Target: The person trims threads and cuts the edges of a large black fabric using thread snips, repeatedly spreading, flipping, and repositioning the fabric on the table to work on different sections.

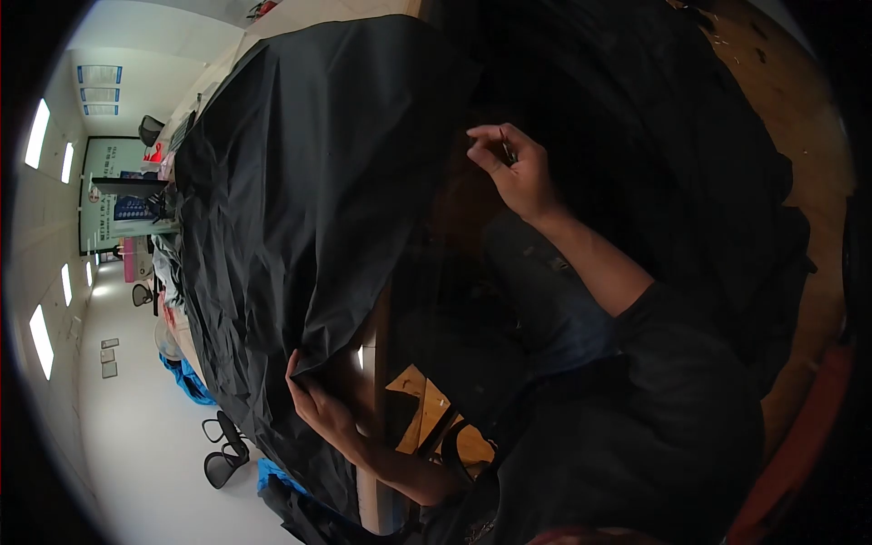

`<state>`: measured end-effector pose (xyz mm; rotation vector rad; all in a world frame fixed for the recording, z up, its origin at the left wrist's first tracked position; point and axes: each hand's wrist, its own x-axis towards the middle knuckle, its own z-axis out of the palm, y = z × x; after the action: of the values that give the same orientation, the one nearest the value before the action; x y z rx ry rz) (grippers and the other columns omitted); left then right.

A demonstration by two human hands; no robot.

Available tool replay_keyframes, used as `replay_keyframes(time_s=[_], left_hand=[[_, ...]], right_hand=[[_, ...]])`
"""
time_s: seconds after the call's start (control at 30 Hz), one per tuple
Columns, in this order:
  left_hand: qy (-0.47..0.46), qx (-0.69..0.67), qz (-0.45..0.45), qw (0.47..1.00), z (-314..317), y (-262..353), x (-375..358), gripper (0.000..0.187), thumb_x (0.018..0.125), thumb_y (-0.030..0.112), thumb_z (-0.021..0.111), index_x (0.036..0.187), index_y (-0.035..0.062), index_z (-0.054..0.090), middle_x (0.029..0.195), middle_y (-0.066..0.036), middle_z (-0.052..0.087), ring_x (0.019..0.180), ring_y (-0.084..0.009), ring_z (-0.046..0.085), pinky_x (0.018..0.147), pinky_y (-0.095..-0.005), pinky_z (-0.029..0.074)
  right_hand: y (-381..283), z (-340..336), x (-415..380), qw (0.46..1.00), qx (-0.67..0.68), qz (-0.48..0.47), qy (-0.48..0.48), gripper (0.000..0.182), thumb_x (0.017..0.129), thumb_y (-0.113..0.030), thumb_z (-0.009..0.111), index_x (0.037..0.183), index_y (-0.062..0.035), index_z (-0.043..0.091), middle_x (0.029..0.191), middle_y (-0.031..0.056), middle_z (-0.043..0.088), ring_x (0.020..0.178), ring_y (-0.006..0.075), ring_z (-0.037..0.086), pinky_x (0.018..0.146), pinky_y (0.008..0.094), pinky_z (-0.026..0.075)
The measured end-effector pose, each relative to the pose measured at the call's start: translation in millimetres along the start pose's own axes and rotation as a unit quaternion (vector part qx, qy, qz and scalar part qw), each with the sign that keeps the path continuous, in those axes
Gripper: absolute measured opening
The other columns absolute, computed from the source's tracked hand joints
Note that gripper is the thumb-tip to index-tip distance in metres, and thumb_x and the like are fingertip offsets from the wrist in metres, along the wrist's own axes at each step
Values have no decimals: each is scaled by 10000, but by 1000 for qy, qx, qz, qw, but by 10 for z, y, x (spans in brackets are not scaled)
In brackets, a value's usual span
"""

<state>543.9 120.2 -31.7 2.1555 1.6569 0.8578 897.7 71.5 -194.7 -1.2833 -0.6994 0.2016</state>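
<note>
Black fabric (300, 173) covers most of the table, wrinkled, with a folded edge along the side nearest me. At a corner of that edge is my left hand (329, 413), its fingers closed on the fabric, which hides part of them. My right hand (525, 173) is raised over the dark area beside the table edge, apart from the fabric on the tabletop. Its thumb and forefinger curl towards each other. A small, thin dark thing (507, 145) shows inside the fingers, too small to make out.
More dark cloth (672, 136) hangs over my lap and to the right. The table edge (371, 490) shows near my left forearm. Wooden floor (808, 136) lies beyond the cloth. A black chair (225, 454) stands across the table, with blue material (186, 380) nearby.
</note>
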Motion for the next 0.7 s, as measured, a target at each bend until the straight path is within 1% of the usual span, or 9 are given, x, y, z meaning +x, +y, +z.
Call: replay_keyframes(time_s=[0.07, 0.17, 0.27, 0.33, 0.43, 0.47, 0.53, 0.67, 0.7], left_hand=[[-6, -3, -20, 1000, -11, 42, -5, 380, 1062, 124, 369, 1350, 37, 602, 1255, -162, 665, 1179, -261, 621, 1043, -360, 442], [9, 4, 4, 1000, 14, -47, 4, 379, 1063, 127, 372, 1350, 44, 605, 1260, -156, 663, 1177, -254, 619, 1043, -360, 441], [-1, 4, -21, 1000, -1, -14, -3, 379, 1062, 127, 375, 1352, 50, 606, 1264, -152, 663, 1180, -248, 617, 1046, -357, 437], [0, 8, -19, 1000, 18, -9, 2, 377, 1063, 129, 378, 1351, 51, 607, 1263, -153, 664, 1181, -246, 617, 1047, -356, 436], [2, 19, -23, 1000, 23, 9, 11, 373, 1062, 130, 383, 1348, 49, 609, 1258, -154, 667, 1184, -242, 616, 1048, -351, 433], [2, 24, -26, 999, 21, 7, 15, 372, 1062, 129, 384, 1345, 46, 610, 1255, -155, 669, 1186, -240, 615, 1048, -348, 431], [6, 22, -39, 999, 29, 8, 11, 369, 1061, 129, 388, 1342, 39, 610, 1249, -156, 672, 1186, -235, 614, 1049, -344, 428], [7, 32, -11, 999, 30, 17, 12, 362, 1062, 130, 398, 1337, 21, 606, 1252, -157, 671, 1191, -226, 608, 1053, -335, 419], [6, 31, -13, 999, 31, 22, 11, 362, 1062, 130, 398, 1337, 21, 606, 1252, -157, 671, 1191, -226, 608, 1053, -335, 419]], right_hand=[[-57, 99, 139, 1000, 1, -22, 8, 202, 903, -184, 764, 1024, -32, 712, 886, 49, 693, 817, 146, 685, 710, 284, 550], [-18, 252, 246, 999, -36, -8, 16, 179, 893, -163, 765, 1015, -36, 731, 880, 56, 708, 780, 161, 698, 692, 281, 560], [78, 365, 239, 998, -51, -20, 32, 193, 865, -79, 775, 1045, -28, 728, 958, 43, 729, 811, 129, 686, 714, 253, 544], [42, 418, 256, 994, -88, -32, 52, 95, 883, -94, 747, 942, -20, 737, 873, 79, 706, 770, 208, 699, 671, 299, 560], [126, 520, 260, 985, -143, -73, 63, 114, 883, -112, 732, 930, -13, 700, 884, 93, 663, 801, 250, 666, 671, 342, 543], [152, 569, 265, 986, -140, -72, 58, 114, 883, -112, 732, 930, -13, 700, 884, 93, 663, 801, 250, 666, 671, 342, 543], [210, 628, 276, 975, -156, -148, 58, 186, 869, -144, 719, 964, -11, 632, 911, 115, 603, 827, 286, 624, 671, 386, 516], [345, 642, 244, 974, -153, -164, 38, 230, 854, -141, 693, 1004, -20, 569, 935, 127, 568, 837, 311, 605, 671, 405, 500], [343, 596, 213, 980, -124, -153, 33, 182, 867, -98, 654, 1002, -19, 560, 928, 125, 567, 819, 301, 603, 663, 393, 496]])
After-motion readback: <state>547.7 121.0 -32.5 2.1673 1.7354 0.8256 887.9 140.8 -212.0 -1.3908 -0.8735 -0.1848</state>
